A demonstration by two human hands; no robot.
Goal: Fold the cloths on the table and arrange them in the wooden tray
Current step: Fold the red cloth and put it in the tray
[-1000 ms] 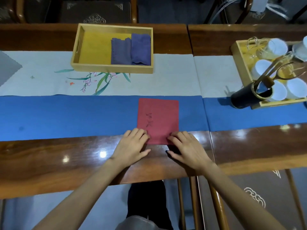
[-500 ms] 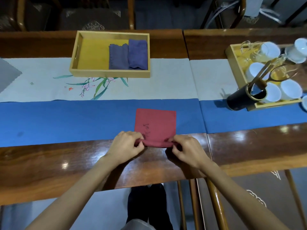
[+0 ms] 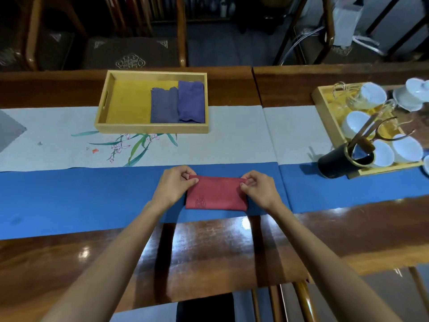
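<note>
Red cloth [image 3: 217,194] far corners covered by pinching fingers, grey cloth [image 3: 10,131] cut by left edge, small embroidered mark unreadable.

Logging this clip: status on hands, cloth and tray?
Left hand and right hand pinch far corners of red cloth, folded in half. Tray holds two folded cloths, left side free. Nothing blocking.

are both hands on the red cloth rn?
Touching. The head view shows the left hand pinching the red cloth at its far left corner and the right hand pinching its far right corner; no gap at either.
</note>
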